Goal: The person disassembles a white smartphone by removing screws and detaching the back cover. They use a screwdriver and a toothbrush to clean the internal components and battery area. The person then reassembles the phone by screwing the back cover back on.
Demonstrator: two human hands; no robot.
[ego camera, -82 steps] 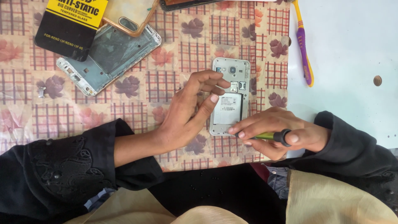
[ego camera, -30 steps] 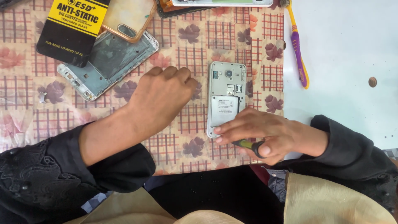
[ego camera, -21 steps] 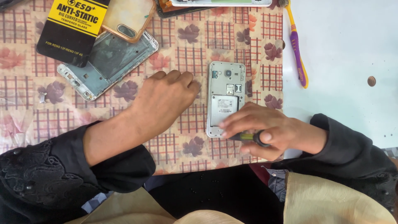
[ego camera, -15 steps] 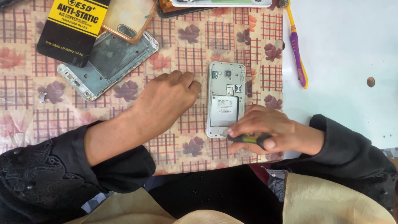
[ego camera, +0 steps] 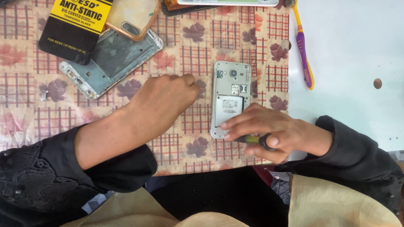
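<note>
An opened phone [ego camera: 229, 98] with its back cover off is lying face down on the patterned tablecloth [ego camera: 189, 46], its camera end pointing away from the person and its battery bay showing silver in the middle. The right hand [ego camera: 273, 132] is resting over the phone's near corner, its fingers closing around a small screwdriver [ego camera: 254, 139] with a yellow-green and black handle, the fingertips pressing down on the lower edge of the phone's frame; the tool's tip is hiding under the fingers. The left hand [ego camera: 162, 103] is sitting on the cloth just beside the phone's left edge, curling into a loose fist with the knuckles up; whether it is gripping anything cannot be told, since the palm is facing down. Both arms are wearing dark sleeves. Further out, to the upper left, a bare metal phone frame [ego camera: 110, 63] is lying at a slant, partly under a phone case [ego camera: 130, 17] and next to a black and yellow screen protector packet [ego camera: 73, 23]. To the right, on a pale blue surface [ego camera: 349, 50], a yellow and purple toothbrush [ego camera: 303, 44] is lying near the cloth's edge, and a small brown coin [ego camera: 377, 83] is sitting well apart from it.
</note>
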